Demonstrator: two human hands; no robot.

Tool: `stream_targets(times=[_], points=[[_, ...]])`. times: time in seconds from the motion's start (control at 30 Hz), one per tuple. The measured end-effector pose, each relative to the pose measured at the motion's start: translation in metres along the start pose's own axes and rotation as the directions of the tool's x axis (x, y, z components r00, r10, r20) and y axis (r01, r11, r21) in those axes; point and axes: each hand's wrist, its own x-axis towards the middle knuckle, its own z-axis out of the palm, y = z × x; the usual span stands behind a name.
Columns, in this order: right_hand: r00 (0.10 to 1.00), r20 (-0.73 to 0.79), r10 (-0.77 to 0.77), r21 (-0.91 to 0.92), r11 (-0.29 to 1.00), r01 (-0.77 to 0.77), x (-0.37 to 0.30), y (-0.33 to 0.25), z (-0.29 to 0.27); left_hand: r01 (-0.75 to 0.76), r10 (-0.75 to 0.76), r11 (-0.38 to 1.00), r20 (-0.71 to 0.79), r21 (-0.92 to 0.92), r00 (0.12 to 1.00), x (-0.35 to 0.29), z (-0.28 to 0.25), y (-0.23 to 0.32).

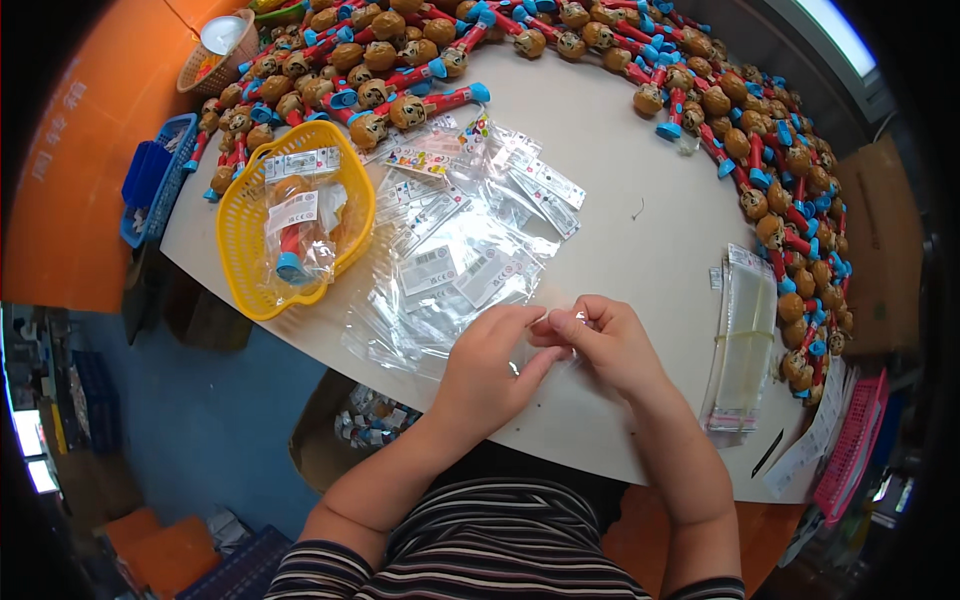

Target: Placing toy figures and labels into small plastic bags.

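Two hands (487, 368) half-curled, close together; right hand (622, 350) pinching clear plastic (580, 318).

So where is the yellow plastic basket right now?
In the head view, the yellow plastic basket stands on the left side of the table, between the blue basket and the loose clear bags.

The white table (620, 140) is bright. A long white light (845, 35) glows strongly at two o'clock, and small bright patches (28, 432) shine between eight and nine o'clock. The clear plastic bags (480, 235) near the middle have shiny white spots. The blue floor (210, 400) at eight o'clock is dimmer. Edges bend near the black rim, and faraway things look fuzzy.
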Motion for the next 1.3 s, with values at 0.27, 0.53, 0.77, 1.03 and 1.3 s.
stream_targets(times=[0.27,0.53,0.77,1.03,1.3], points=[[0.982,-0.007,0.19,0.062,0.98,-0.19,-0.01,-0.011,0.003,-0.099,0.134,0.96,-0.121,0.261,0.984,-0.009,0.008,-0.013],[0.885,-0.318,-0.34,-0.676,0.736,0.04,0.028,-0.071,-0.069,-0.091,0.1,0.93,-0.006,0.357,0.995,-0.018,0.007,-0.013],[0.578,-0.308,-0.756,-0.89,0.015,-0.455,0.107,-0.08,-0.226,-0.073,0.09,0.95,-0.043,0.304,0.995,-0.022,0.017,-0.012],[0.627,-0.414,-0.659,-0.898,0.182,-0.402,0.058,-0.084,-0.204,-0.105,0.128,0.958,-0.07,0.265,0.989,-0.02,0.018,-0.018],[0.925,-0.077,-0.373,-0.641,0.729,0.241,-0.079,-0.049,-0.018,-0.028,0.056,0.984,-0.154,0.179,0.986,-0.003,0.02,-0.01]])
